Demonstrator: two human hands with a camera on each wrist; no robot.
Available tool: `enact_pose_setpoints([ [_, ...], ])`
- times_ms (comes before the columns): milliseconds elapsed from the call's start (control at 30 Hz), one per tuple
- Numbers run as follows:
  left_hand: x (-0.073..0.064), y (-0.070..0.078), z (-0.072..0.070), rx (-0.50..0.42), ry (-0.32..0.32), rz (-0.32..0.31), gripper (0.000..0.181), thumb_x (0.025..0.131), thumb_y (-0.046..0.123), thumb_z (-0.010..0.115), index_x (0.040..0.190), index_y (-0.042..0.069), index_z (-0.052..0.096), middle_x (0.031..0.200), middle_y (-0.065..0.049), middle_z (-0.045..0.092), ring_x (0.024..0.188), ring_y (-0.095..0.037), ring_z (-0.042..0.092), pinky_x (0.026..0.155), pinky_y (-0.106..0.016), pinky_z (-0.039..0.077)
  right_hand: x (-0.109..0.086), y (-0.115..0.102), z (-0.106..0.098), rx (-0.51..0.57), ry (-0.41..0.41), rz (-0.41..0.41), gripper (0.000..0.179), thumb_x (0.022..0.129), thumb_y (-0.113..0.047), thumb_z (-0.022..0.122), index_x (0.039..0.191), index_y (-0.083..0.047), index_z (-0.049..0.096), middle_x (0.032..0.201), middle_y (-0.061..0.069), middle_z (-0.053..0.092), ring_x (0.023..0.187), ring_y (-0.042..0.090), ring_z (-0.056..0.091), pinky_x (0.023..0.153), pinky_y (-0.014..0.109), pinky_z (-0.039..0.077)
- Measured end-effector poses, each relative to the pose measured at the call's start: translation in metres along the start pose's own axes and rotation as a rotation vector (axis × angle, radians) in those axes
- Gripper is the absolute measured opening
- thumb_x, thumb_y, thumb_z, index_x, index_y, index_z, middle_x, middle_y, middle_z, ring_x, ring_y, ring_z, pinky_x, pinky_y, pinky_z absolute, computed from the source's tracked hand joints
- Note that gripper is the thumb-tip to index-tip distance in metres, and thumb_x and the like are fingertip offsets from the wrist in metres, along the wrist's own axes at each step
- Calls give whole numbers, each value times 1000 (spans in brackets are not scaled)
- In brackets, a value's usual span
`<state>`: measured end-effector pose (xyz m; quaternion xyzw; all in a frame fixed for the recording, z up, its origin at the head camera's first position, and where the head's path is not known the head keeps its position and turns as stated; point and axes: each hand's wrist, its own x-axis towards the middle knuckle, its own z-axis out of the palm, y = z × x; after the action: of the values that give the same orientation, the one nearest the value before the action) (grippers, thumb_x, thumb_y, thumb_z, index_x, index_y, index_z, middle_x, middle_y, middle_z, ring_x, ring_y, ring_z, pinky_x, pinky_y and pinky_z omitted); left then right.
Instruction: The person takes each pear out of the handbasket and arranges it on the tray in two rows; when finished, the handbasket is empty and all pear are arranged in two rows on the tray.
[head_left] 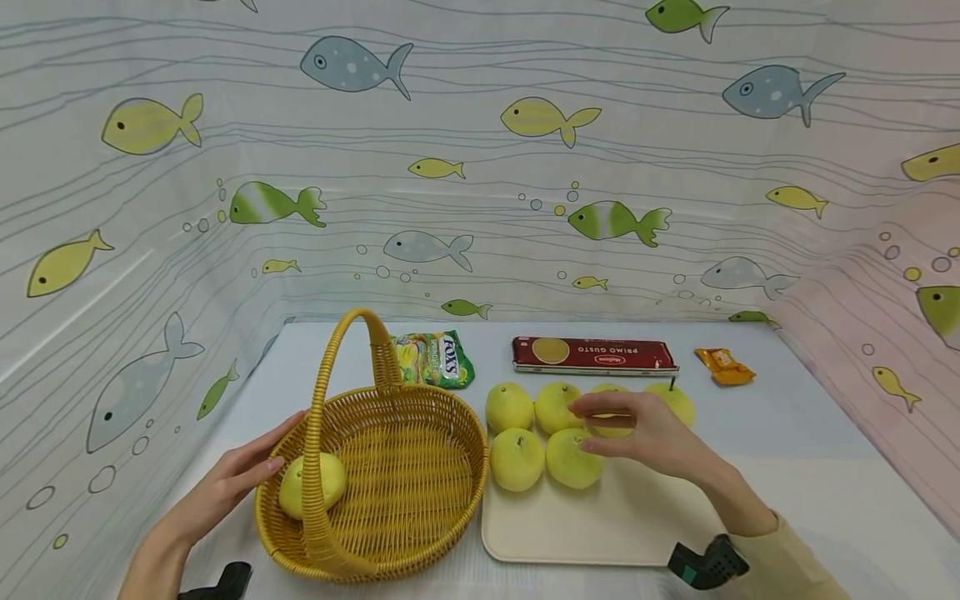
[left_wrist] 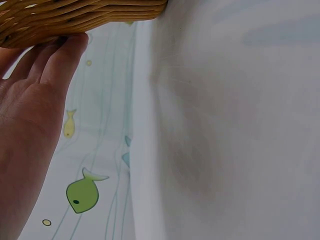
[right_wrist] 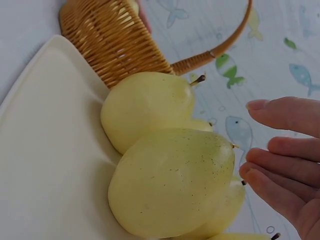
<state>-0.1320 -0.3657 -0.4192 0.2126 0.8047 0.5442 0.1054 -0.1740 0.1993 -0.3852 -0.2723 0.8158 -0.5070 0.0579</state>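
Note:
A yellow wicker basket with a tall arched handle has one pale yellow pear inside, at its left. My left hand holds the basket's left rim, thumb over the edge and fingers along the outside; in the left wrist view those fingers meet the wicker wall. Several more pears stand in two rows on a cream tray right of the basket. Over the tray, my right hand hovers above the pears with thumb and fingers apart. In the right wrist view its fingers point toward a speckled pear, holding nothing.
Behind the basket lies a green Fox's candy bag. A long red biscuit packet sits behind the tray, with a small orange wrapper to its right. A fish-printed curtain encloses the white table at the back and sides.

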Motion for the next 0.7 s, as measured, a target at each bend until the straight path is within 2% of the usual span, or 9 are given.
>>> enact_pose_setpoints([
  [400,-1,-1,0,-19,-11,3,57,107,3,33,161,10,18,165,13,23,142,15,23,104,-5,29,3,-7,6,-14,19,7,46,83,-25,83,125,-12,68,124,10,69,114,27,67,95,37,54],
  [567,-1,-1,0,-12,-8,5,57,107,3,34,161,9,18,165,12,24,142,15,23,104,-6,29,5,-11,9,-32,42,11,46,84,-26,82,125,-8,68,123,13,69,115,31,66,95,32,54],
  [700,-1,2,0,-19,-8,2,56,107,4,34,161,10,19,163,15,25,142,15,24,104,-6,29,6,-13,12,-28,53,19,47,84,-26,82,125,-8,68,125,14,68,116,31,65,96,34,53],
])
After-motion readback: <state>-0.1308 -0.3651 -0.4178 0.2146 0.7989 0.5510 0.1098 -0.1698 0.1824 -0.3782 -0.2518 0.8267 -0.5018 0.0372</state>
